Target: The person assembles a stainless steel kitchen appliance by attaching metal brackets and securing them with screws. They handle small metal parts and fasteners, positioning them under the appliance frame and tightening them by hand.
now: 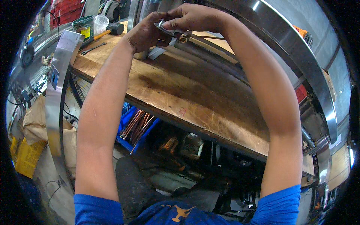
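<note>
Both my arms reach up over a wooden workbench (176,90). My left hand (144,34) is curled around a small metal part, and my right hand (195,18) pinches a flat metal wrench (165,29) from above. Just under the fingers a small brass fitting (183,38) sits on the end of a thin rod (210,36). A dark round tube (210,56) lies on the bench below the hands. A big shiny metal ring (300,60) arches behind and to the right of them.
At the bench's far left corner lie a hammer (112,29), a clear plastic bag (100,22) and a green box (83,25). A metal band (58,82) hangs down on the left. Copper tubes in a blue bin (137,125) sit under the bench. Brown sacks (35,120) are on the floor.
</note>
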The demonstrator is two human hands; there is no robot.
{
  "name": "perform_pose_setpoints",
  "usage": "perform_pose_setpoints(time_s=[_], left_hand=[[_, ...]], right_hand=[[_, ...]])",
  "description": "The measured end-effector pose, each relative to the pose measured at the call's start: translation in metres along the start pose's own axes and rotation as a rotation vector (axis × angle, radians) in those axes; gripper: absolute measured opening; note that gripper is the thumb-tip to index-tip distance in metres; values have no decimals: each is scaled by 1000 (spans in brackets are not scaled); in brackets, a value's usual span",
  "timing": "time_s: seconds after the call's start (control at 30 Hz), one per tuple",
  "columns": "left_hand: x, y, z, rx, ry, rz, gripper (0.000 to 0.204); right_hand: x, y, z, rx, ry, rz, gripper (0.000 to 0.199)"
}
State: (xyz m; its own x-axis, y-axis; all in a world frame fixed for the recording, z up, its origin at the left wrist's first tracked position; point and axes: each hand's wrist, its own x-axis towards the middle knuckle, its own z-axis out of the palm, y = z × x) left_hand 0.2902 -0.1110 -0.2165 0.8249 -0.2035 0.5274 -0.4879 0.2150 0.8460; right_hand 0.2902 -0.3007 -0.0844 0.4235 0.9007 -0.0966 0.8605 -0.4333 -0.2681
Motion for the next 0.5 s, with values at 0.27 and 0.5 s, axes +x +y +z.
perform_pose_setpoints(time_s=[0.27,0.5], left_hand=[[7,-9,4,-31,78,-116,56],[18,-18,2,136,100,-171,57]], right_hand=[[31,39,-2,27,-22,-27,45],[33,66,-8,-216,57,-91,52]])
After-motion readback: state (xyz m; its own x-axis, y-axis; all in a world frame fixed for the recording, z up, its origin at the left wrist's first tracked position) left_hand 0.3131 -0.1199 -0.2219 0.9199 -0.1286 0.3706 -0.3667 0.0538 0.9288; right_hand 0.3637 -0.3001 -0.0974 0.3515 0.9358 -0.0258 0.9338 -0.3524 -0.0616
